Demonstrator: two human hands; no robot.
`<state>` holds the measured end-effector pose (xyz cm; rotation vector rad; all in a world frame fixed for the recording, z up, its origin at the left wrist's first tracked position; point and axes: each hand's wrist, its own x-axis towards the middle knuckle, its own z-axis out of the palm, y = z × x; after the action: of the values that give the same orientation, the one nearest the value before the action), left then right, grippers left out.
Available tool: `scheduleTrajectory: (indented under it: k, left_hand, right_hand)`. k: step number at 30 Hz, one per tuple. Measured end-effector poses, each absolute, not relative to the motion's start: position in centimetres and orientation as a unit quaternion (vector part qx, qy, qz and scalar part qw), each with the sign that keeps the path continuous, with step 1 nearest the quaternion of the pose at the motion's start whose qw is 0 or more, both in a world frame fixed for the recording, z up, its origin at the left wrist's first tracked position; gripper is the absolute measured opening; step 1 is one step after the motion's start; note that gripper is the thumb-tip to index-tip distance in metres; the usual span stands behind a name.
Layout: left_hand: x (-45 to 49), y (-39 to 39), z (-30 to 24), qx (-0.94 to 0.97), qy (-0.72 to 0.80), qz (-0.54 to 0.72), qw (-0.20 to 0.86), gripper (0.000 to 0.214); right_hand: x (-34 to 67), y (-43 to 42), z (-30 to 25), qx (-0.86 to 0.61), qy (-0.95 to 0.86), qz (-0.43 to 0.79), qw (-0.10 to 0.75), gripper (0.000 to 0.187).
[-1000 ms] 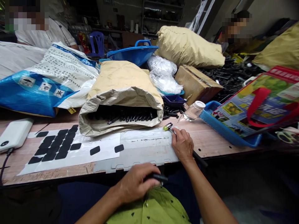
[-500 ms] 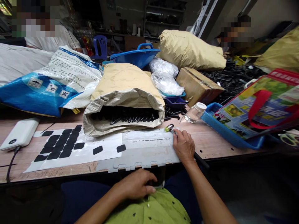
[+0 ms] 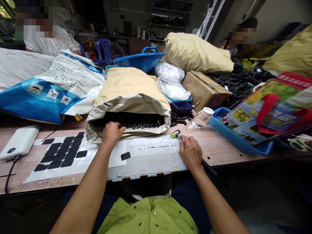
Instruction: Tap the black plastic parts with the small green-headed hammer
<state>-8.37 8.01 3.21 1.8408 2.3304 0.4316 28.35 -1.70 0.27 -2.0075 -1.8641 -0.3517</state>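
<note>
My left hand (image 3: 112,132) is at the lower lip of an open paper sack (image 3: 131,81), its fingers bent in at the mouth. Slim black rod-like pieces (image 3: 143,123) lie in the sack, right by those fingertips. Whatever the fingers pinch is hidden. Farther right, my right hand (image 3: 191,151) is closed around a small hammer (image 3: 175,133) with a yellow-green face and a metal head. Its dark handle sticks out behind the hand. Beneath lies a grey board (image 3: 148,164), and a white sheet (image 3: 95,167) carries black rounded-square pads (image 3: 62,152).
A white power bank (image 3: 20,141) with a cable is at left. To the right stand a clear cup (image 3: 203,117), upside down, and a blue basket (image 3: 219,130) with a printed bag (image 3: 263,110). Behind are a cardboard box (image 3: 204,91) and a full sack (image 3: 197,53). Two people are across the table.
My left hand has gone from my lap up to the sack's mouth, its arm now covering part of the white sheet. My right hand stays in place with the hammer.
</note>
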Motion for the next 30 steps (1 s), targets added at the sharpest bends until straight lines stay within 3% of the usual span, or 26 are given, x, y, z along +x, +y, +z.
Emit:
scheduleTrajectory:
  k: [4, 8, 11, 14, 23, 26, 30]
  left_hand:
    - [-8.2, 7.0, 3.2, 0.593, 0.784, 0.170, 0.067, 0.032]
    - [-6.4, 4.1, 4.4, 0.622, 0.725, 0.295, -0.001, 0.027]
    - [-3.3, 1.5, 4.6, 0.707, 0.608, 0.347, 0.099, 0.021]
    - [0.0, -0.2, 3.6, 0.768, 0.521, 0.309, 0.208, 0.017]
    - [2.5, -0.1, 0.5, 0.777, 0.506, 0.284, 0.243, 0.015]
    - [2.4, 0.0, 0.5, 0.773, 0.507, 0.283, 0.255, 0.014]
    - [2.5, 0.2, 0.7, 0.765, 0.517, 0.279, 0.266, 0.016]
  right_hand:
    - [28.3, -1.7, 0.4, -0.715, -0.661, -0.123, 0.189, 0.030]
    - [28.2, -1.7, 0.4, -0.718, -0.660, -0.122, 0.185, 0.030]
    - [28.2, -1.7, 0.3, -0.718, -0.659, -0.125, 0.186, 0.030]
    - [28.2, -1.8, 0.3, -0.718, -0.658, -0.125, 0.190, 0.029]
    - [28.6, -1.6, 0.5, -0.716, -0.663, -0.099, 0.195, 0.031]
    - [28.6, -1.8, 1.2, -0.712, -0.661, -0.064, 0.229, 0.032]
    - [27.2, -3.2, 3.0, -0.673, -0.655, 0.034, 0.340, 0.032]
